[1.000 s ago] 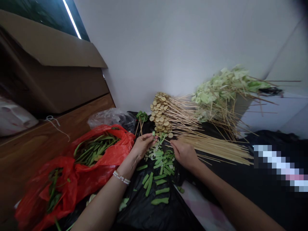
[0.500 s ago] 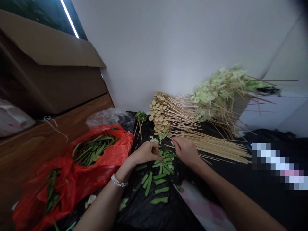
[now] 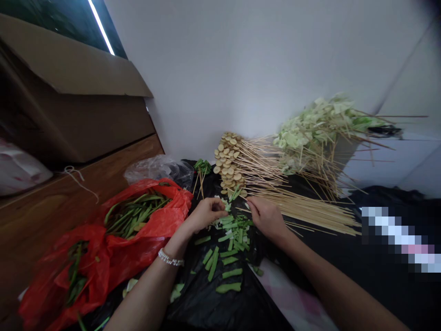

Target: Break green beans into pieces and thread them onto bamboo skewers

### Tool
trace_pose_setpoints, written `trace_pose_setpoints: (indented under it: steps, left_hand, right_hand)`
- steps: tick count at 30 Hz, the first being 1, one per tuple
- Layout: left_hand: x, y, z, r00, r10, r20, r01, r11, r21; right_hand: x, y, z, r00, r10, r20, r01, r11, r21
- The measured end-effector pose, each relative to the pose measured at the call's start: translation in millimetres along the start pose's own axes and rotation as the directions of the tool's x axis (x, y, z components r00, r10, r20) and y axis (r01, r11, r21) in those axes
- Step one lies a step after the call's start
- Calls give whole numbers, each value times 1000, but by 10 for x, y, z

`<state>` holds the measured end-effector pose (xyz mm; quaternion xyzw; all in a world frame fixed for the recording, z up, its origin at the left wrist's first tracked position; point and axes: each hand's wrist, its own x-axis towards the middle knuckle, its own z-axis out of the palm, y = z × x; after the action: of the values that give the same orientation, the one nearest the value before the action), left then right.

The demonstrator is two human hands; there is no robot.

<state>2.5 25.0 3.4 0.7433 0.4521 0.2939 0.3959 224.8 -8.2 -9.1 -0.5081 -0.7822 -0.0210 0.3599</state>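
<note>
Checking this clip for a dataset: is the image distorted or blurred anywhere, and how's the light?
Head view: the wide lens bends the cardboard box and wall; a strip light glares top left; a pixelated patch hides the right edge; the left hand looks fairly sharp.

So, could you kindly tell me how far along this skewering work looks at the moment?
Done: skewers of round slices and skewers of pale leaves lie piled. In hand: the left hand and right hand work over cut green pieces beside bare skewers. Left: long green pods uncut in the red plastic bag.
</note>
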Motion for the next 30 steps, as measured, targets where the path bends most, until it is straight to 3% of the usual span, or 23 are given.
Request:
trace_pose_setpoints:
  steps: [3, 6, 11, 14, 16, 30]
  left_hand:
    - [65, -35, -3, 983, -61, -171, 26, 980, -198]
    - [95, -25, 7, 961, -169, -218, 64, 906, -419]
    - [82, 42, -14, 932, -341, -126, 148, 671, -727]
    - [78, 60, -37, 927, -372, -46, 171, 529, -831]
    - [82, 58, -44, 926, -377, -26, 172, 482, -859]
    - [80, 64, -24, 930, -368, 1, 190, 479, -857]
  right_hand:
    - [1, -9, -8, 1000, -5, 3, 5, 1000, 2]
    - [-2, -16, -8, 1000, -19, 9, 19, 1000, -13]
    - [-22, -29, 18, 998, -49, 35, 50, 998, -31]
    - [-36, -41, 33, 997, -50, 60, 53, 997, -55]
    - [-40, -46, 36, 997, -48, 68, 53, 996, -70]
    - [-51, -61, 35, 994, -33, 105, 47, 990, -133]
